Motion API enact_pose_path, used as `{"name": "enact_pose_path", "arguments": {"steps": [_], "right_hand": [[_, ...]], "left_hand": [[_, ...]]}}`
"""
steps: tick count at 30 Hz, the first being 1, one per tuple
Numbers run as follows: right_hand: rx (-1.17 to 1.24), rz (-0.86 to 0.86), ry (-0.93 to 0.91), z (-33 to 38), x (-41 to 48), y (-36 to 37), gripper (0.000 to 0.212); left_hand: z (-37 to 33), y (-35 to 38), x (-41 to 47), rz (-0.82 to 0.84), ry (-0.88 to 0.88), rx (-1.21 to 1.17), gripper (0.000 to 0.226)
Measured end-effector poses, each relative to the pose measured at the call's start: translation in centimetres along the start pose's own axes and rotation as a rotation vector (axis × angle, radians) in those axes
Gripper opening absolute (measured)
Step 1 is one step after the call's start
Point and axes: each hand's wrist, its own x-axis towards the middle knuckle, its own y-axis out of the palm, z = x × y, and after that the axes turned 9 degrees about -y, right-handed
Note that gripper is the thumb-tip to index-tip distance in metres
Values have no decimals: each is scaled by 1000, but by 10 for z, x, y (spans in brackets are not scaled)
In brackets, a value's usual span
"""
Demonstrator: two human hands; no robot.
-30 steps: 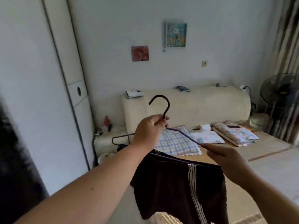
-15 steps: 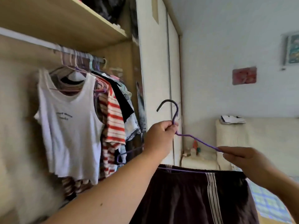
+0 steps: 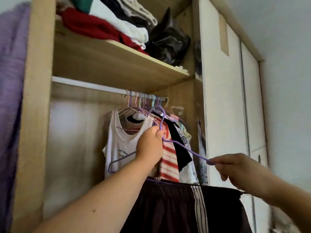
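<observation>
Right, head view: my left hand [image 3: 149, 147] is curled round the neck of the hanger [image 3: 191, 150] at frame centre. My right hand [image 3: 235, 167] pinches its right tip, centre right. Shorts [image 3: 168, 207] hang over its bottom bar, low in the frame. The hook stands just below the rail [image 3: 94, 86], in front of the hung clothes [image 3: 121, 142], not yet over it. The rail lies up and slightly left of the left hand, the nearer one. The hanger's long axis runs left to right, much like the rail, so I judge it needs turning.
</observation>
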Motion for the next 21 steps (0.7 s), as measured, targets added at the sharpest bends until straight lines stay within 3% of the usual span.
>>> {"name": "enact_pose_path", "arguments": {"steps": [4,8,11,18,21], "right_hand": [[51,81,-158,19,57,1,28],[10,-111,-312,34,109,18,28],[-44,-159,-370,43,148,35,22],[-47,-227,-461,53,251,79,19],[-78,-209,-482,60,290,103,22]], "left_hand": [[-11,-10,55,-110,-32,26,24],[-25,-18,102,-247,-56,-32,25],[-28,-26,134,-323,-22,43,22],[2,-50,222,-332,-16,154,14],[21,-58,254,-274,-40,168,31]]}}
